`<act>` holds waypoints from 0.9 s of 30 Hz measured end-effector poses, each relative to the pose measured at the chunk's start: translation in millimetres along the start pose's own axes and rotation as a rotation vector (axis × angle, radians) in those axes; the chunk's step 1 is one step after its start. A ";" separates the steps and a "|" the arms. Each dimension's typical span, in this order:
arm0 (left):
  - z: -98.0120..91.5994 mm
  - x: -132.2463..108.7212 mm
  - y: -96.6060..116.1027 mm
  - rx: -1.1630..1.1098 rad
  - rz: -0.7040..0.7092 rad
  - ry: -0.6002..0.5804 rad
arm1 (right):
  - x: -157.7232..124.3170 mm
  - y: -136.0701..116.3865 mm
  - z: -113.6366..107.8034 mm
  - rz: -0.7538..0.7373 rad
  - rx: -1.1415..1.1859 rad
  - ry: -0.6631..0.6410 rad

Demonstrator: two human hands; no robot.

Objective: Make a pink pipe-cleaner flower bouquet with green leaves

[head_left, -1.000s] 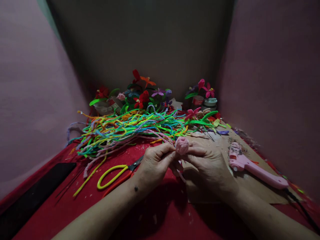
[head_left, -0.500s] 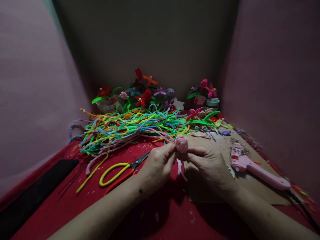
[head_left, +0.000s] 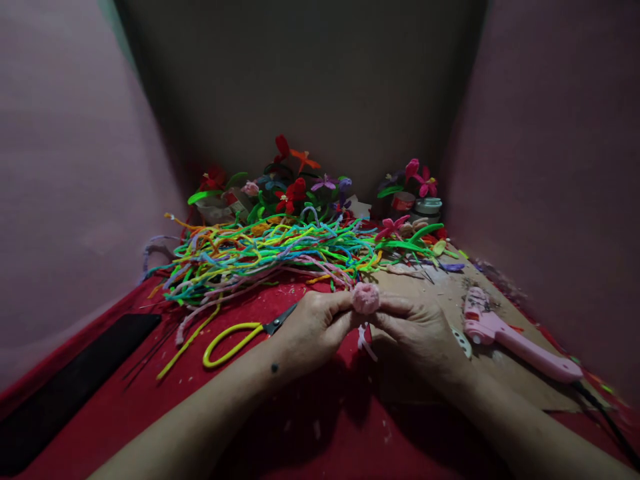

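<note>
Between my two hands is a small round pink fuzzy flower head [head_left: 366, 298], its top tilted toward me with a hollow in the middle. My left hand [head_left: 323, 323] pinches its left side between thumb and fingers. From the other side my right hand [head_left: 415, 327] pinches it the same way. Pale pink pipe cleaner ends [head_left: 367, 343] hang below it. Scissors with yellow and red handles [head_left: 233, 343] lie beside my left wrist, partly covered by the forearm. A pink glue gun [head_left: 515, 343] rests to the right of my right hand.
A heap of coloured pipe cleaners [head_left: 270, 253] spreads across the red cloth [head_left: 195, 393]. Behind it stand fuzzy flowers [head_left: 290, 195] and a lidded jar [head_left: 427, 208]. Cardboard [head_left: 520, 383] lies under the glue gun. A long black object [head_left: 75, 387] lies at left.
The flower head has tipped, so its hollow top now faces me more. Both hands have sunk slightly, still holding it. The whole view has shifted a little.
</note>
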State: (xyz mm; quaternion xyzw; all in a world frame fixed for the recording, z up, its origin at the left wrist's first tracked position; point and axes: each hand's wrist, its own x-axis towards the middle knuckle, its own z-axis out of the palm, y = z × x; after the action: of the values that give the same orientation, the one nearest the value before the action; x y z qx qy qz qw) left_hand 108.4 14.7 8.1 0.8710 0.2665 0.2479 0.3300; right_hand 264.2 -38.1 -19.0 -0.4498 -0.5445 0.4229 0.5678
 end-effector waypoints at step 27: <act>-6.6 -6.0 4.3 0.040 -0.088 0.012 | 18.3 -17.1 -1.7 0.026 -0.001 0.196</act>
State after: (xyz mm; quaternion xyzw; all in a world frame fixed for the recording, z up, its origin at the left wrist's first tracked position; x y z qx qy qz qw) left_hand 101.3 11.0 13.9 0.8633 0.3115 0.2329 0.3216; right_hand 266.6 -24.4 1.9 -0.4964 -0.4809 0.3838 0.6125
